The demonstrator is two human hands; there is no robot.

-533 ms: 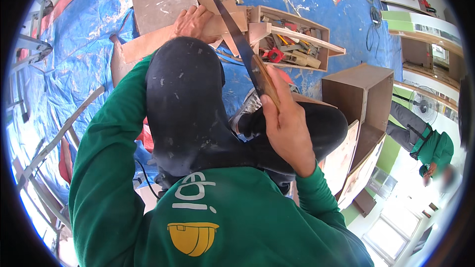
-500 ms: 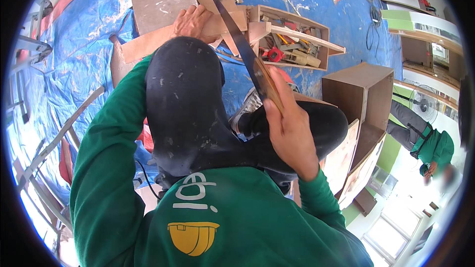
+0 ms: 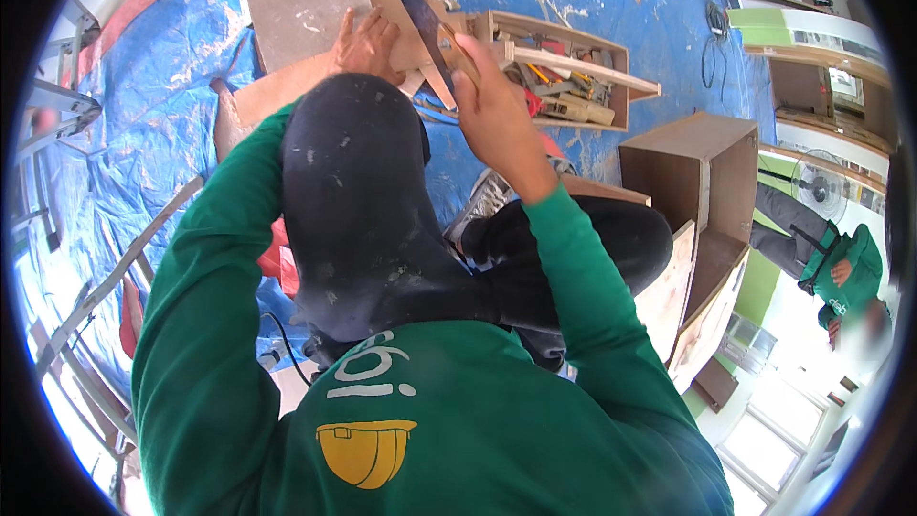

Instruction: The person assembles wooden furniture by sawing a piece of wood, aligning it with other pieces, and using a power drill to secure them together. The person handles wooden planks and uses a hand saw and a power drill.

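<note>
My right hand [image 3: 501, 124] is closed round the wooden handle of a handsaw [image 3: 413, 11]. The saw's long dark blade points away and to the left, lying along a thin strip of wood [image 3: 396, 10]. My left hand [image 3: 366, 46] presses down with its fingers spread on a thin brown board [image 3: 277, 88], just beyond my raised knee. Behind that hand stands a brown wooden box or panel [image 3: 308, 2] with white specks. The saw's teeth are too small to make out, and part of the board is hidden by my knee.
An open wooden toolbox [image 3: 626, 86] full of tools lies right of the saw. A brown open cabinet [image 3: 659, 158] stands at my right. Blue sheeting [image 3: 172, 67] with wood scraps covers the floor. Metal frames [image 3: 105, 277] are at left; another person [image 3: 850, 268] stands far right.
My right hand has pushed the saw forward and left, so the handle is now close to the board. My left hand stays on the board, with its fingers more spread.
</note>
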